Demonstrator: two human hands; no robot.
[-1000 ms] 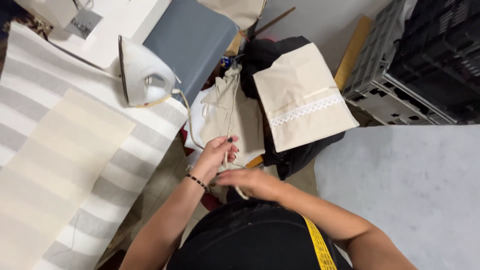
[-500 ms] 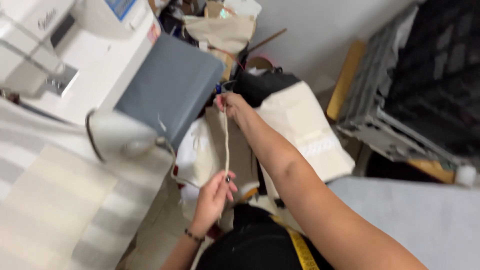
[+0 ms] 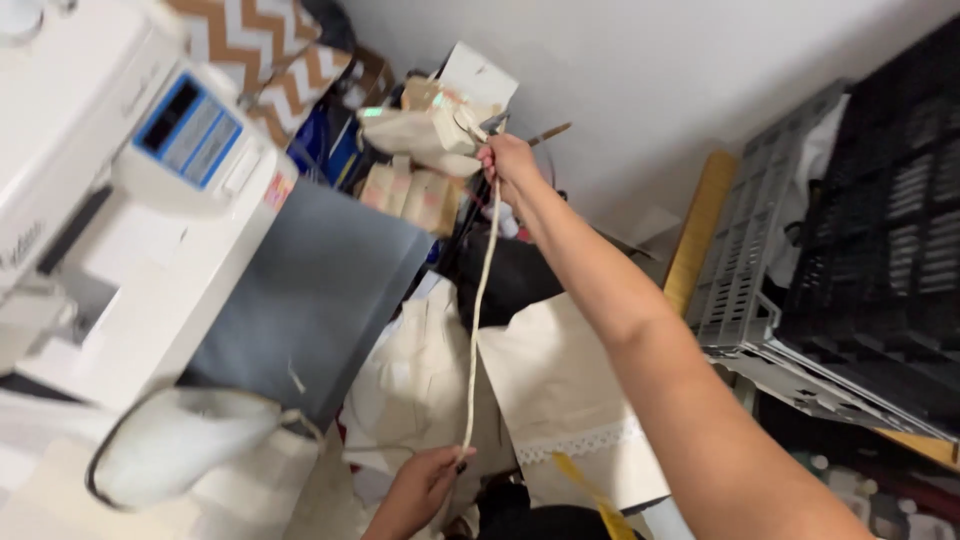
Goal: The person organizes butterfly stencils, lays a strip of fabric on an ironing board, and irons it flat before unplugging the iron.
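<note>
Cream cord (image 3: 480, 310) stretched taut, near upright, mid-frame (slight lean rightward at top). Right hand (image 3: 508, 160) raised at upper centre, arm extended, fingers pinching its top; left hand (image 3: 425, 485) at bottom centre, fingers gripping its lower end.

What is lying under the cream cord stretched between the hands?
Under the cream cord lie cream fabric pieces, one with a lace band, and dark cloth. The floor beneath them is covered.

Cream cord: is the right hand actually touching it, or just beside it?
Touching. The head view shows the right hand closed around the top of the cream cord, which runs taut down to the left hand.
</note>
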